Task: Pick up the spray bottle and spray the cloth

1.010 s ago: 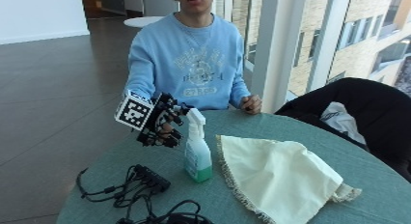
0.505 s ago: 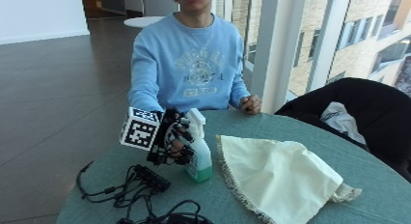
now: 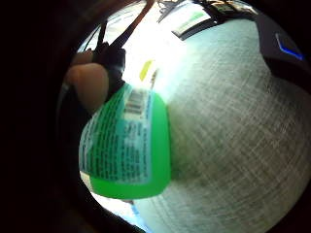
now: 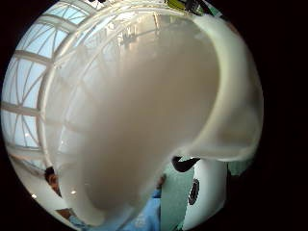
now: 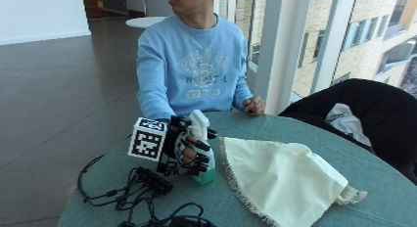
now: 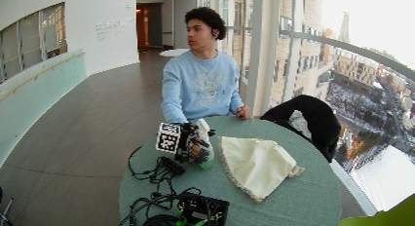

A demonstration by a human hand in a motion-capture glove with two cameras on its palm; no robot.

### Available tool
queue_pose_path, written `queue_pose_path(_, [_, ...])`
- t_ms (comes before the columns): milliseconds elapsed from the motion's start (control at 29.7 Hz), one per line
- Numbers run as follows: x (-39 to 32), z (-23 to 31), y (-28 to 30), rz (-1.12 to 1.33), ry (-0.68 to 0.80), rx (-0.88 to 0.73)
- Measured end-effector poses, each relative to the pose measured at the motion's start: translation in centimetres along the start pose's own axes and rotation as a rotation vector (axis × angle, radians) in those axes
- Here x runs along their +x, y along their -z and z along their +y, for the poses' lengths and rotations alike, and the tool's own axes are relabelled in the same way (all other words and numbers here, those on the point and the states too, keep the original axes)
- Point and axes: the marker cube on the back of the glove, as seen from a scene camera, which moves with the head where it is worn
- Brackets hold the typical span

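Our grip (image 5: 190, 149) is curled round the spray bottle (image 5: 202, 153) (base on desk (image 5: 391, 197)); nozzle may miss the cloth (image 5: 280, 178) unless turned.

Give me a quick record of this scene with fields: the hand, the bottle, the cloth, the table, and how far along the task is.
right hand: gloved, fingers curled round the spray bottle's neck and body
spray bottle: green liquid, white trigger head, upright, base at or near the table; label visible in the little finger side palm view
cloth: cream, fringed edge, spread flat beside the bottle
table: round, teal surface
other hand: bare, resting at the table's far edge
task stage: bottle gripped, cloth not yet sprayed
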Motion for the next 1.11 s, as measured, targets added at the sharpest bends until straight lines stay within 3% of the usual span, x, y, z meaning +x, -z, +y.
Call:
queue_pose_path(135, [0.0, -0.1, -0.2, 0.006, 0.028, 0.053])
queue_pose_path(471, [-3.5, -0.8, -0.2, 0.083, 0.071, -0.096])
queue_pose_path(875, [-9.6, -6.1, -3.3, 0.456, -0.032, -0.502])
queue_pose_path(1111, [-10.9, -7.5, -6.0, 0.678, -0.058, -0.651])
